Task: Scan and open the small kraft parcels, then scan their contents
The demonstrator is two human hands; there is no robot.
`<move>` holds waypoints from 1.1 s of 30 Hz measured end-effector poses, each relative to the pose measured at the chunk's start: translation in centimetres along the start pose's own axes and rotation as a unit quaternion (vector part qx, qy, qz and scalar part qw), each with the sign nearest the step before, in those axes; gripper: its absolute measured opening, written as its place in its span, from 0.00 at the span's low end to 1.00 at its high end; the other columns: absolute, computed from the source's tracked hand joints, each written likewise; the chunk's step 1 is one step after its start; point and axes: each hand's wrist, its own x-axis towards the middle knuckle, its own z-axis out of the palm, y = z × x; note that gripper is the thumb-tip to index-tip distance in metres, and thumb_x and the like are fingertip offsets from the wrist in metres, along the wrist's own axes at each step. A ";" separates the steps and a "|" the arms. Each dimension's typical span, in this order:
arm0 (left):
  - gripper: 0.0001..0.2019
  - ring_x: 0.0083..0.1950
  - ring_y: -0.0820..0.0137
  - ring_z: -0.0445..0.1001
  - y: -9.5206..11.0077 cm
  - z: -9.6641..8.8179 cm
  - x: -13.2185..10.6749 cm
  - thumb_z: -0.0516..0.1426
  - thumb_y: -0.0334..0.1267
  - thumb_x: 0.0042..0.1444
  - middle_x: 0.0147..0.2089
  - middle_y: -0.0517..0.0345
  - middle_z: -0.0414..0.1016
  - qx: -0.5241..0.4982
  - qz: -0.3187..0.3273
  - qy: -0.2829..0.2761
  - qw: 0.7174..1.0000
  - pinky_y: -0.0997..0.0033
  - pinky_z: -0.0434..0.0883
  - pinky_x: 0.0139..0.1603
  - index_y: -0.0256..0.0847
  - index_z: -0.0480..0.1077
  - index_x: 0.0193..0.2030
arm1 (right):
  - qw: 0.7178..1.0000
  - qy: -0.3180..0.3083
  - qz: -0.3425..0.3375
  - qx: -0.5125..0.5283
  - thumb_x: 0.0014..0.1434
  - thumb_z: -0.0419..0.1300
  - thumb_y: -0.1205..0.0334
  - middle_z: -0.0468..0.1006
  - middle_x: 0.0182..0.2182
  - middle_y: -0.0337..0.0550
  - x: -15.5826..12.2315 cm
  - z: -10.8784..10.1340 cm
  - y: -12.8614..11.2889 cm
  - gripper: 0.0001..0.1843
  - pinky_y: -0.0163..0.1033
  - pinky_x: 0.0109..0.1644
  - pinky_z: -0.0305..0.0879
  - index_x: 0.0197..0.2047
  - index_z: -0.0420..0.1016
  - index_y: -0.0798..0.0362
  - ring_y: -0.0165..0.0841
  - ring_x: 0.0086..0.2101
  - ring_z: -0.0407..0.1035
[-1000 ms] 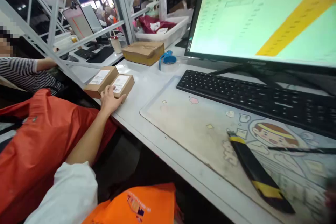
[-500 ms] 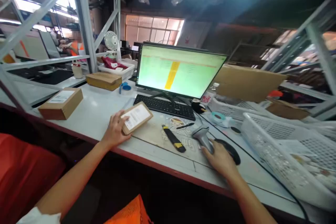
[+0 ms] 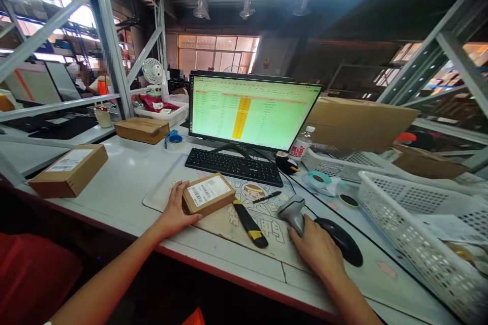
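My left hand (image 3: 178, 215) grips the near left end of a small cardboard box (image 3: 209, 194), its thumb along the front and its fingers over the far side. The box sits on the desk mat with a white barcode label facing up. My right hand (image 3: 318, 244) is wrapped round the handle of a grey barcode scanner (image 3: 293, 213), whose head points toward the box. A black and yellow utility knife (image 3: 250, 224) lies between the two hands. Beyond the knife rests a black pen (image 3: 266, 197).
A keyboard (image 3: 232, 165) and a lit monitor (image 3: 251, 111) stand behind the box. Two more cardboard boxes (image 3: 70, 170) (image 3: 142, 130) are at left. To the right are a black mouse (image 3: 340, 241), tape rolls (image 3: 319, 181) and a white plastic basket (image 3: 412, 233). A co-worker (image 3: 102, 84) is far left.
My left hand has brought the box rightward and set it down flatter on the mat, near the knife. My right hand stays on the scanner. The view has shifted slightly.
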 end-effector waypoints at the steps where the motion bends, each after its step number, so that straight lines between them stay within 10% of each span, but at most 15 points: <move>1: 0.54 0.79 0.46 0.49 -0.1 0.0 0.0 0.72 0.47 0.47 0.76 0.41 0.49 -0.002 -0.014 -0.007 1.000 0.40 0.54 0.77 0.47 0.48 0.76 | 1.000 -0.003 -0.002 -0.002 0.71 0.48 0.53 0.77 0.52 0.62 0.1 -0.1 -0.2 0.29 0.52 0.53 0.71 0.66 0.64 0.66 0.52 0.53 0.73; 5: 0.57 0.76 0.45 0.56 0.5 -0.8 0.2 0.72 0.44 0.47 0.73 0.40 0.55 0.012 0.004 -0.009 1.000 0.38 0.58 0.76 0.46 0.43 0.78 | 1.000 -0.013 -0.012 -0.001 0.69 0.48 0.59 0.79 0.49 0.65 0.6 -1.0 -0.4 0.28 0.50 0.52 0.70 0.65 0.65 0.69 0.52 0.51 0.76; 10: 0.61 0.75 0.44 0.55 2.7 -3.9 1.2 0.72 0.31 0.44 0.72 0.42 0.53 0.125 0.261 0.009 0.957 0.37 0.60 0.74 0.54 0.40 0.78 | 0.992 0.002 -0.086 0.092 0.64 0.54 0.50 0.82 0.37 0.52 -0.1 -4.8 1.2 0.23 0.47 0.41 0.72 0.54 0.77 0.55 0.47 0.37 0.78; 14: 0.63 0.77 0.42 0.51 4.4 -5.5 2.6 0.72 0.26 0.42 0.72 0.43 0.53 0.171 0.367 -0.015 0.914 0.34 0.59 0.75 0.55 0.39 0.78 | 0.918 0.025 -0.307 0.248 0.57 0.63 0.40 0.82 0.32 0.43 -2.6 -9.7 1.0 0.18 0.43 0.31 0.73 0.40 0.79 0.46 0.41 0.30 0.76; 19: 0.64 0.77 0.41 0.52 5.5 -5.4 3.0 0.72 0.27 0.42 0.71 0.41 0.54 0.167 0.400 -0.036 0.901 0.34 0.60 0.75 0.52 0.38 0.79 | 0.848 -0.002 -0.457 0.268 0.58 0.64 0.53 0.81 0.31 0.41 -6.5 -13.4 -1.7 0.15 0.40 0.27 0.72 0.49 0.78 0.45 0.37 0.26 0.74; 27: 0.62 0.76 0.42 0.54 5.9 -5.5 2.2 0.72 0.32 0.46 0.72 0.42 0.54 0.156 0.386 -0.046 0.908 0.35 0.62 0.74 0.54 0.37 0.79 | 0.856 -0.024 -0.461 0.234 0.57 0.61 0.58 0.80 0.30 0.41 -8.2 -13.4 -2.6 0.08 0.39 0.28 0.69 0.41 0.75 0.46 0.36 0.26 0.73; 33: 0.62 0.75 0.44 0.56 3.5 -5.7 0.3 0.75 0.40 0.46 0.74 0.41 0.52 0.085 0.268 -0.021 0.959 0.39 0.63 0.74 0.53 0.40 0.79 | 0.929 0.017 -0.304 0.211 0.60 0.58 0.43 0.82 0.33 0.46 -4.1 -8.7 -1.1 0.20 0.41 0.34 0.69 0.46 0.75 0.50 0.40 0.31 0.75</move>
